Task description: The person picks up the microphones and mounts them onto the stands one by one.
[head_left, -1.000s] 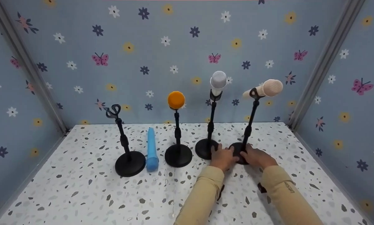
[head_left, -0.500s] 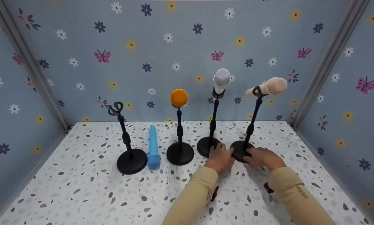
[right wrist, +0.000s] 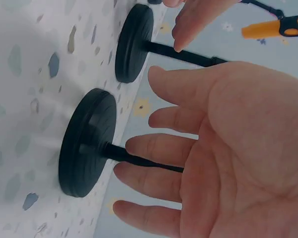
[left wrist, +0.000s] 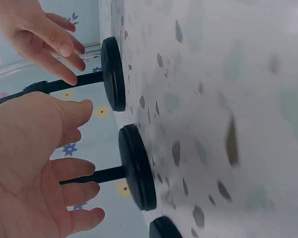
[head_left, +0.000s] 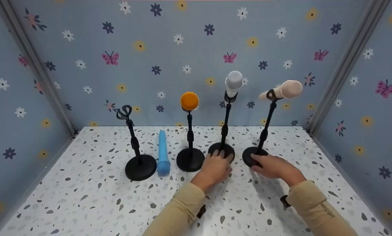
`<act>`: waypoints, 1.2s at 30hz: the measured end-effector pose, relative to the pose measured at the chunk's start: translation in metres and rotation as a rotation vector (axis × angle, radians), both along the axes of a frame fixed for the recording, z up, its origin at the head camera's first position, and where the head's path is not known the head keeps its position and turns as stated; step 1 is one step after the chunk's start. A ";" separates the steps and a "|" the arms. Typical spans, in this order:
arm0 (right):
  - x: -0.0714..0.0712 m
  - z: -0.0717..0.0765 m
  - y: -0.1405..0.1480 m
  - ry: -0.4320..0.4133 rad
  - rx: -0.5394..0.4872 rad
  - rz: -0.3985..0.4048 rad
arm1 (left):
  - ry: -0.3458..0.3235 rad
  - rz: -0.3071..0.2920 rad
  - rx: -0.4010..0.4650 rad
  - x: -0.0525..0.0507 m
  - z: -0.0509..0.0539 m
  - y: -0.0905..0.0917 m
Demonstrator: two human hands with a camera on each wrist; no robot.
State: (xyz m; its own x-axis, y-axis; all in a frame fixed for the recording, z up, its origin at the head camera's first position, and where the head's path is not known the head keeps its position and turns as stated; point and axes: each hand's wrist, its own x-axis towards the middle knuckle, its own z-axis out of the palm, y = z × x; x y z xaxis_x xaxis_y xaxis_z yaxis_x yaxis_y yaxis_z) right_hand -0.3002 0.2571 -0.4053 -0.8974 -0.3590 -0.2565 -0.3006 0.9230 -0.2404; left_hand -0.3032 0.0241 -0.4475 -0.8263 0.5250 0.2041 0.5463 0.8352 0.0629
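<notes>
In the head view, my left hand [head_left: 214,168] reaches over the front of the round black base of the microphone stand [head_left: 225,127] that carries a white microphone [head_left: 234,81]. Its fingers are spread loosely and grip nothing. My right hand [head_left: 274,167] is at the right front of the rightmost stand's black base [head_left: 249,156]; a pale pink microphone [head_left: 291,89] lies in that stand's clip. Seen by the right wrist camera, the fingers [right wrist: 154,181] are relaxed beside the pole, apart from the base. Exact contact by either hand is hard to tell.
Left of my hands stands an orange microphone [head_left: 189,101] on a third stand [head_left: 190,160]. A blue microphone [head_left: 163,154] lies on the speckled table [head_left: 101,203] beside a stand with a bare clip [head_left: 135,144]. Flower-patterned walls [head_left: 169,32] enclose three sides.
My left hand has moved left, from between the two right stands to the front of the white microphone's stand. The right hand stays by the rightmost base. The head view shifts slightly.
</notes>
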 end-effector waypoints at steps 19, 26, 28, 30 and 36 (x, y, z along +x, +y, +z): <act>0.024 0.002 -0.053 0.264 -0.020 0.396 | 0.130 -0.042 0.180 0.067 0.005 -0.134; 0.025 -0.003 -0.062 0.290 -0.041 0.458 | 0.053 0.135 0.367 0.062 -0.004 -0.188; 0.025 -0.004 -0.065 0.284 -0.046 0.468 | 0.031 0.219 0.383 0.057 -0.005 -0.204; 0.025 -0.005 -0.069 0.270 -0.055 0.480 | 0.015 0.310 0.391 0.050 -0.007 -0.220; 0.024 -0.007 -0.076 0.253 -0.082 0.530 | -0.067 0.545 0.369 0.030 -0.011 -0.263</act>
State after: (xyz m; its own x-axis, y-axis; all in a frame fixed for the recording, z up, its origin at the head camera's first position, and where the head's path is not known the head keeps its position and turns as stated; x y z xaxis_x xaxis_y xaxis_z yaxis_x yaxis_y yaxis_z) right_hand -0.2765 0.1812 -0.4124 -0.6200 -0.7845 -0.0104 -0.7727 0.6129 -0.1651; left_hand -0.2730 -0.2389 -0.4585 -0.9711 -0.0666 0.2291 0.0362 0.9080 0.4173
